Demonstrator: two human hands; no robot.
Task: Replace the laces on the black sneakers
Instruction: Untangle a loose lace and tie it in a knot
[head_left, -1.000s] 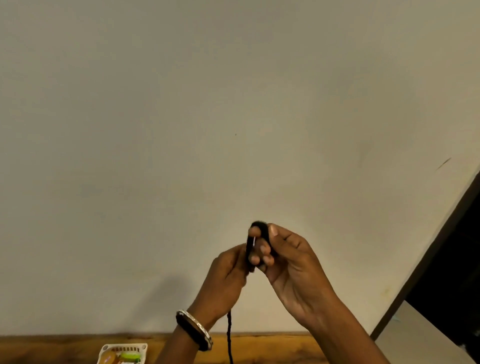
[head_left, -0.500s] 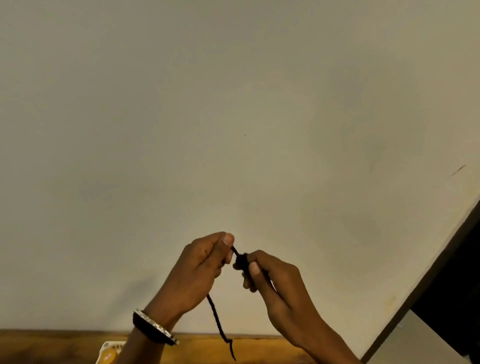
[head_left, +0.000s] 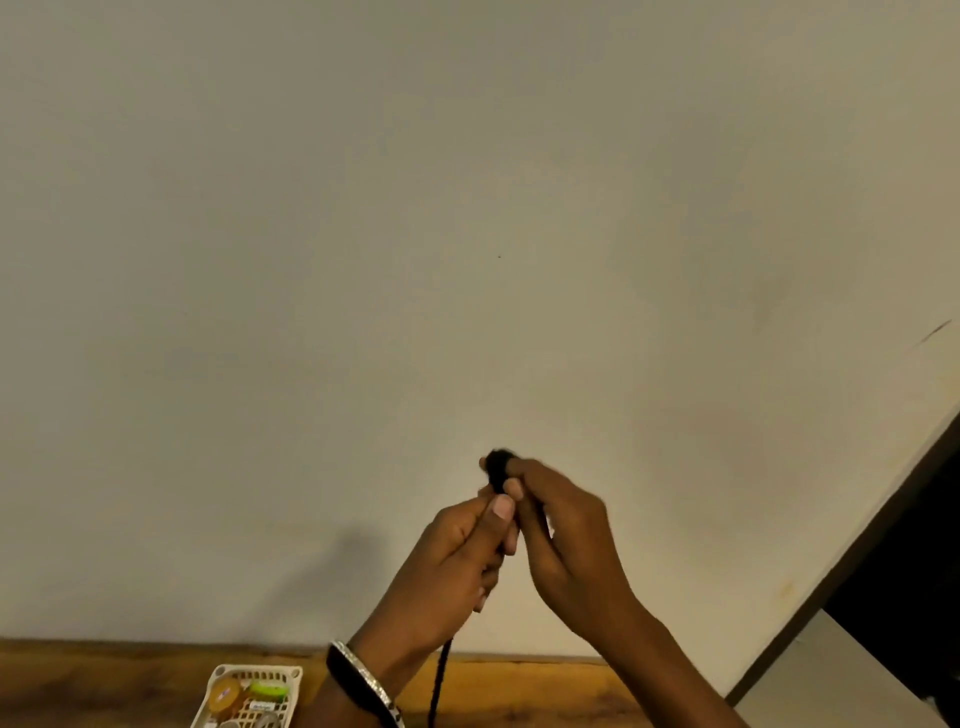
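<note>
I hold both my hands up in front of the pale wall. They are close together, touching at the fingertips, and both grip the black lace.

My right hand has its fingers curled. A small dark bunch of the lace sits at their tips, at the highest point of the two hands. The picture is blurred there, so I cannot tell whether the lace is wound round a finger or only bunched.

My left hand is just below and beside it. Its thumb and forefinger are pinched on the strand, with the thumbnail facing me. From there the lace is hidden behind my left palm. It comes out below the hand, hangs straight down past the wrist in front of the desk, and leaves the picture at the bottom.

On my left wrist is a dark bracelet with a silver edge.

The brown wooden desk runs along the bottom, set against the wall. On it, to the left of my left forearm, stands a small white basket with a yellowish roll and something green inside. At the far right a dark door frame slants upward.
</note>
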